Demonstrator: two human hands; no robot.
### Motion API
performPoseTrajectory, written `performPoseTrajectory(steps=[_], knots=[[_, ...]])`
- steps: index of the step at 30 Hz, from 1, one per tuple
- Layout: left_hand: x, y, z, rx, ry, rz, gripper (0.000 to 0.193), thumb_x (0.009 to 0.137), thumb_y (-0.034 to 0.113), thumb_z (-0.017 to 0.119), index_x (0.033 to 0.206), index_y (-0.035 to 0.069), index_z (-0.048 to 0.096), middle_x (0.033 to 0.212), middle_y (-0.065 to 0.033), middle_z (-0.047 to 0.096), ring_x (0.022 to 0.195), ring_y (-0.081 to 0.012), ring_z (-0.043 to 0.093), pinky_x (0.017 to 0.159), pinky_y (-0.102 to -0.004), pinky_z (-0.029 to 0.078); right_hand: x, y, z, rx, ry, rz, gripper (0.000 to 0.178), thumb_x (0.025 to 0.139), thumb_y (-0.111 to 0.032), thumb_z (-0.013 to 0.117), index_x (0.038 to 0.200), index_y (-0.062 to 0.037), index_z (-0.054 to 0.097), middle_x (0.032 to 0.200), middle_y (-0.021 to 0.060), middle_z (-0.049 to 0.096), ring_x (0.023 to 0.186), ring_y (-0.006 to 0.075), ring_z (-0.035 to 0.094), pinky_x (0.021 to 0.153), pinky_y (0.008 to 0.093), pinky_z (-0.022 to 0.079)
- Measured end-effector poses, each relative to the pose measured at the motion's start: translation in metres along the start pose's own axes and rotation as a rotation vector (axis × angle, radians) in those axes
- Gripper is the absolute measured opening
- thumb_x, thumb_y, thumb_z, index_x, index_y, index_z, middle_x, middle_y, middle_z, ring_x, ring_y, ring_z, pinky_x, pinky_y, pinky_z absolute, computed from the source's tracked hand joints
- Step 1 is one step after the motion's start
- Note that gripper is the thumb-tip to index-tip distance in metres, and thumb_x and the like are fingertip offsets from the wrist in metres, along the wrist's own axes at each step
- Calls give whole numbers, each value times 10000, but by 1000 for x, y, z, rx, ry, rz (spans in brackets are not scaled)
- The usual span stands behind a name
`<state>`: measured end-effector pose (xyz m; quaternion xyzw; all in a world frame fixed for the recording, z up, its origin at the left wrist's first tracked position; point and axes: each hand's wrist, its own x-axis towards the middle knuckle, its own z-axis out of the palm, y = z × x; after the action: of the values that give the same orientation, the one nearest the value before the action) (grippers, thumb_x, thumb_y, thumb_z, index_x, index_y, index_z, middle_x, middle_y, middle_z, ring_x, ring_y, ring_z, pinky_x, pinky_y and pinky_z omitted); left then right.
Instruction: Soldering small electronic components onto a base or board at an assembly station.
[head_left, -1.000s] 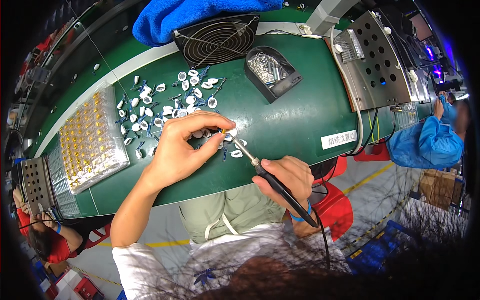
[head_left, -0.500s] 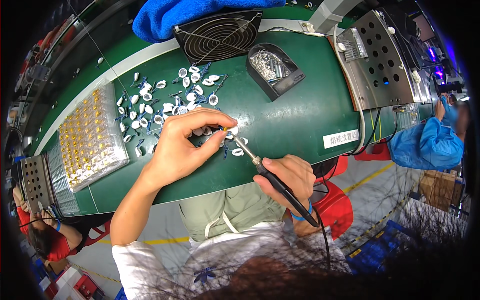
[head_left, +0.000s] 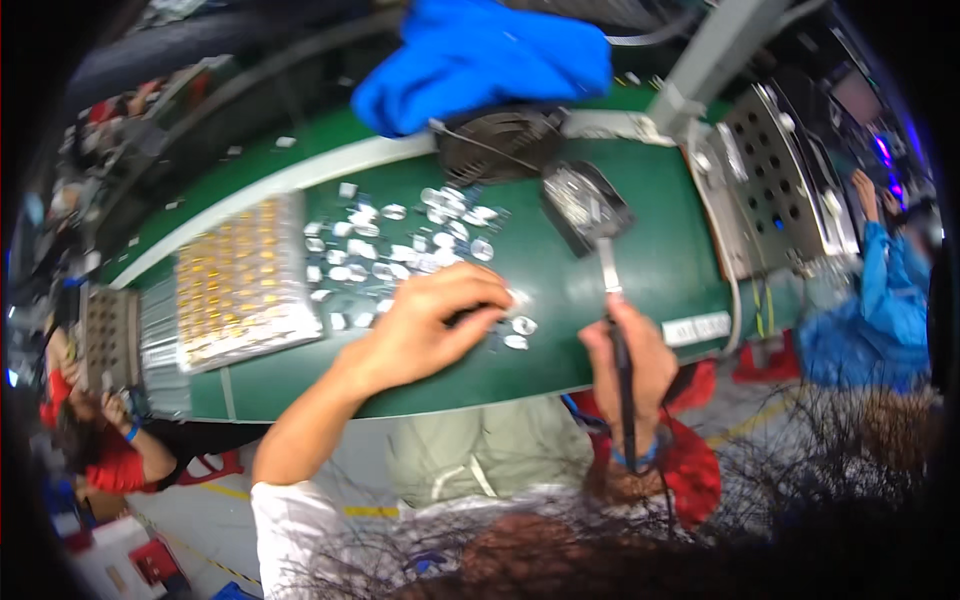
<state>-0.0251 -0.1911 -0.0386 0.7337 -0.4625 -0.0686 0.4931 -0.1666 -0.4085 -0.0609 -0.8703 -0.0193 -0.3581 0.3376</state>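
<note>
At the far left of the green desk (head_left: 345, 400), a flat clear-walled tray (head_left: 308, 318) carries rows of small yellow parts (head_left: 232, 275). To its right lies a loose scatter of small white parts (head_left: 394, 212), some with dark blue tails. The left forearm rises obliquely from the lower left, and the left hand (head_left: 430, 325), back upward, lies low over the near edge of the scatter. Its thumb and index finger curve toward each other, their tips pointing right; blur hides what lies between them, so whether this grip is pressed together or pinching a part cannot be told. Two separate white parts (head_left: 520, 333) rest on the desk just beyond these fingertips. Farther right, the right hand (head_left: 642, 365) stands at the near edge of the desk, wrist below and fingers upward, its grip closed around the black handle of a soldering iron (head_left: 625, 395). The iron is steeply angled, its metal shaft directed away from the body; the tip meets, in this view, the near end of a black container (head_left: 615, 217), contact being indeterminable.
</note>
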Motion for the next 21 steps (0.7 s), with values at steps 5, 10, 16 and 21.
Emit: performPoseTrajectory(steps=[5,10,16,21], knots=[[-13,13,-39,80,33,62,188,838,-67,761,1017,-18,735,1030,-147,733,977,-285,721,854,-370,573,28,17,7,-165,-112,24,539,806,77,765,1329,3,656,869,137,684,762,314,643,698,394,513],[-24,-18,-136,143,240,-298,152,915,-22,709,1065,-9,726,1035,-73,734,984,-138,702,898,-290,573,-1,6,13,133,-12,61,487,854,68,746,1327,50,634,861,174,720,750,277,711,716,381,571],[23,-113,-215,237,384,-376,219,904,5,743,1114,-47,715,1045,-78,749,978,-143,724,908,-281,579,-8,-7,37,275,-43,-44,472,847,39,767,1305,37,651,837,138,715,713,292,706,672,374,570],[44,-180,-233,856,303,-902,205,862,225,808,962,46,798,1025,-178,772,1021,-358,733,927,-428,568,-11,-5,38,225,-44,-42,469,857,24,768,1309,40,643,839,143,714,710,288,707,665,375,570]])
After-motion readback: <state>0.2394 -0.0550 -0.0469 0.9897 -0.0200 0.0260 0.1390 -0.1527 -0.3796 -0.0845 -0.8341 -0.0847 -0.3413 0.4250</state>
